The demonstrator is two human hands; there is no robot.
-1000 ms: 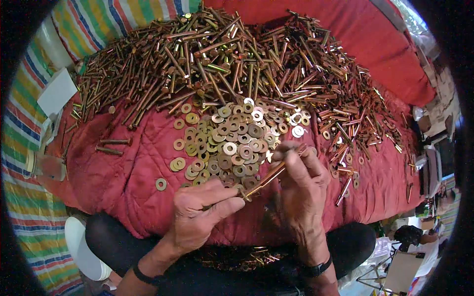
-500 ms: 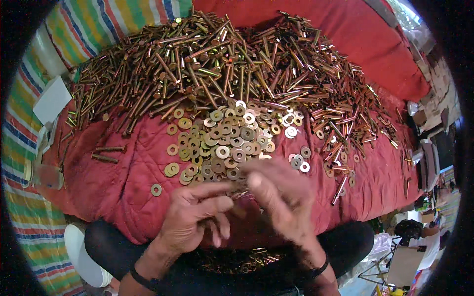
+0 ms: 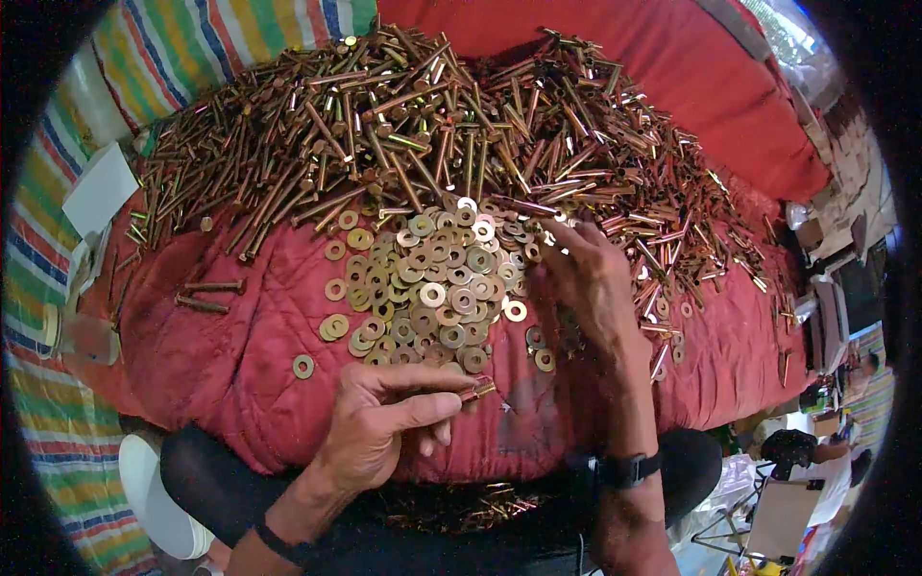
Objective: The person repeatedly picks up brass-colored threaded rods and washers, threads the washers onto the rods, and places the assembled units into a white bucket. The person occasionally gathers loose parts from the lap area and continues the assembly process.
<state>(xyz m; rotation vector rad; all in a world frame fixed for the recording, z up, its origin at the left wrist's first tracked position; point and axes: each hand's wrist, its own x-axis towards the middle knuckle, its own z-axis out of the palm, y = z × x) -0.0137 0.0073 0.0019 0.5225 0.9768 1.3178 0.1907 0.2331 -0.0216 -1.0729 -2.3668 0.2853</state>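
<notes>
My left hand [image 3: 379, 418] is low in the middle, above the red quilted cloth, with thumb and fingers pinched on a bolt [image 3: 478, 390]. Only its short coppery end sticks out past the fingertips; the rest is hidden in the hand. Stretched forward, my right hand [image 3: 588, 274] is over the right side of the heap of flat washers [image 3: 432, 293], close to the lower edge of the bolt pile. Its fingers look extended and apart, and nothing shows in them. A long heap of yellowish-coppery bolts [image 3: 384, 125] lies behind the washers.
Two loose bolts [image 3: 204, 305] and a single washer [image 3: 303, 366] lie on the red cloth [image 3: 259, 326] at left. A white card [image 3: 100, 190] leans by the striped sheet [image 3: 72, 461]. More metal pieces [image 3: 461, 506] lie below, between my legs. A white tub [image 3: 158, 499] stands lower left.
My right hand has moved from beside my left hand forward and to the right, over the washers. The left hand stays low, and the bolt end in it now shows clearly.
</notes>
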